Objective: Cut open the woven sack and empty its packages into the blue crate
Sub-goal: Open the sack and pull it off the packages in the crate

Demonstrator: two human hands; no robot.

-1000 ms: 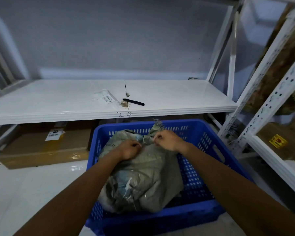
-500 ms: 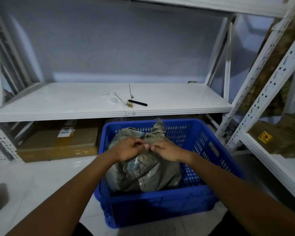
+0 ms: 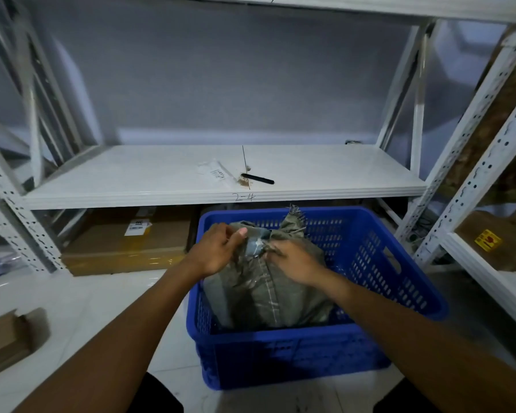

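Sack [image 3: 268, 281] upright in crate [image 3: 399, 263], its gathered top between both hands, left hand [image 3: 218, 251] fingers [image 3: 239, 234] pinching the cloth, right hand [image 3: 292, 260] fingers curled gripping just beside, both forearms reaching forward

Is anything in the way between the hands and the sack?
No. Both the left hand and the right hand already grip the top of the woven sack, which sits inside the blue crate.

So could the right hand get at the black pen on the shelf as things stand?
Probably yes. The pen lies in the open near the shelf front edge, just beyond the crate, with nothing over it. But the right hand is gripping the sack and would have to let go.
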